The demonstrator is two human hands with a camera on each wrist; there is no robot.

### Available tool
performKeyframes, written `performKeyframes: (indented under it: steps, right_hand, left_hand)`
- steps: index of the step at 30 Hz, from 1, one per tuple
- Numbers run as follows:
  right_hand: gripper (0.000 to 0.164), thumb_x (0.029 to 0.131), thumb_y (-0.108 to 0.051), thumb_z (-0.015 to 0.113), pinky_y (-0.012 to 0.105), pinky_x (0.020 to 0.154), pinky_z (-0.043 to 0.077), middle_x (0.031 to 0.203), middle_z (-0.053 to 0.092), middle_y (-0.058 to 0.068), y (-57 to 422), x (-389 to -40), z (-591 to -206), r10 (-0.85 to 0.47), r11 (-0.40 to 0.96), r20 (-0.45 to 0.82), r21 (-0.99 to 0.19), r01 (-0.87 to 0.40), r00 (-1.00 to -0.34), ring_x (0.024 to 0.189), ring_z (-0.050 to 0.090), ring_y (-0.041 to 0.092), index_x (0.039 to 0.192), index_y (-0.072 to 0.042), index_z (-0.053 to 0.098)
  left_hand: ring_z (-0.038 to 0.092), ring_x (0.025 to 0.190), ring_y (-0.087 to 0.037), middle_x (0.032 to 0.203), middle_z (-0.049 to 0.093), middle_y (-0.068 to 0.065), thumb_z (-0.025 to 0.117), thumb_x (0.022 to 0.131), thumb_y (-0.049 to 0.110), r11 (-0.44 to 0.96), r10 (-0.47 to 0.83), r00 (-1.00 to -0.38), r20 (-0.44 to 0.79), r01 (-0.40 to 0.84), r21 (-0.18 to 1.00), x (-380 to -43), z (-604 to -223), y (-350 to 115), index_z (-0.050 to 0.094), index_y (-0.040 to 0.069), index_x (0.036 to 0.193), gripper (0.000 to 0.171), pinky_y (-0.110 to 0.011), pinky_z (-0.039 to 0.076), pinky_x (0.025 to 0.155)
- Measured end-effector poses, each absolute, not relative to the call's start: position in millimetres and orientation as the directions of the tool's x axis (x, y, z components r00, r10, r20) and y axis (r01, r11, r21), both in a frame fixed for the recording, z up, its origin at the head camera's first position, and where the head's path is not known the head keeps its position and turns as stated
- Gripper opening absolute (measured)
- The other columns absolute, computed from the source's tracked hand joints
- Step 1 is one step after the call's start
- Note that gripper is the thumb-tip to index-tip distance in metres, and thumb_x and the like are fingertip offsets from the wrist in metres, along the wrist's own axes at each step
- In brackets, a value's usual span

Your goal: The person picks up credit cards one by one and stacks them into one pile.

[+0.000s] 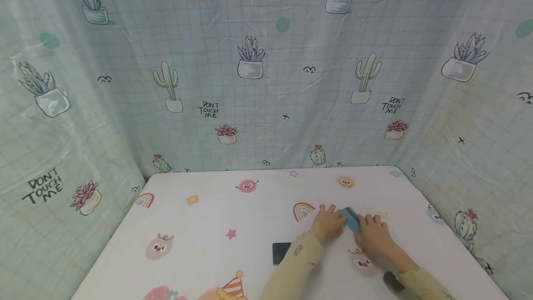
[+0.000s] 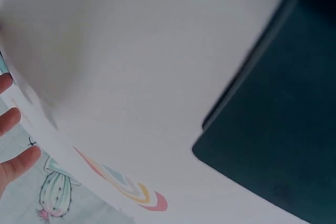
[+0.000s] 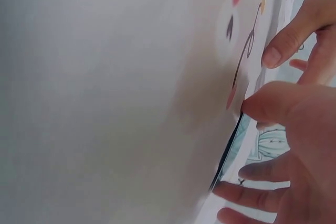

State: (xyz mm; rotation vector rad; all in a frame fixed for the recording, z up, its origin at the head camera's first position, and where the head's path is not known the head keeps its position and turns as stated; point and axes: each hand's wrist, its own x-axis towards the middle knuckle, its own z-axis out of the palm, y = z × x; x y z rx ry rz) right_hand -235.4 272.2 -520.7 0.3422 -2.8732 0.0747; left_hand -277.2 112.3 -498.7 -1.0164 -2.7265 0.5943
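A flat blue rectangular thing (image 1: 351,221) with a dark edge stands slantwise between my hands on the table, its exact kind unclear. My right hand (image 1: 376,236) holds it along the right side; in the right wrist view the thumb (image 3: 268,103) and a finger meet opposite ends of its thin dark edge (image 3: 229,145). At its left side is my left hand (image 1: 329,222), fingers spread and close to it; contact is hard to tell. Beside the left sleeve lies a flat black rectangular thing (image 1: 281,253), which fills the right of the left wrist view.
A small dark oblong thing (image 1: 393,281) is beside the right sleeve. The white table (image 1: 200,226) carries printed rainbows, stars and faces. Hanging cloth (image 1: 266,91) with printed cacti encloses the back and both sides.
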Motion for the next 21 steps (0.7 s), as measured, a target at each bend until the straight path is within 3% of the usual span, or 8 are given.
performKeyframes:
  steps: [10, 21]
  right_hand:
    - [0.055, 0.072, -0.024, 0.065, 0.047, 0.070, 0.041, 0.098, 0.054, 0.014, 277.1, -238.9, -515.6, -0.298, 0.945, 0.211, -0.070, -0.318, -0.931, 0.091, 0.046, 0.031, 0.116, 0.006, 0.050]
    - [0.057, 0.064, -0.016, 0.066, 0.050, 0.076, 0.040, 0.104, 0.054, 0.012, 280.7, -241.9, -510.6, -0.395, 0.906, 0.199, -0.077, -0.416, -0.897, 0.097, 0.045, 0.031, 0.116, 0.004, 0.051]
  left_hand:
    - [0.040, 0.117, -0.004, 0.128, 0.043, 0.019, 0.042, 0.086, 0.053, 0.675, 0.676, -0.736, 0.027, 0.604, -0.424, -277.5, -500.0, 111.2, 0.045, 0.041, 0.118, 0.035, -0.029, 0.036, 0.094]
    - [0.042, 0.114, -0.001, 0.126, 0.044, 0.021, 0.040, 0.086, 0.054, 0.672, 0.683, -0.729, 0.051, 0.599, -0.435, -279.5, -506.9, 110.3, 0.040, 0.040, 0.117, 0.034, -0.027, 0.037, 0.092]
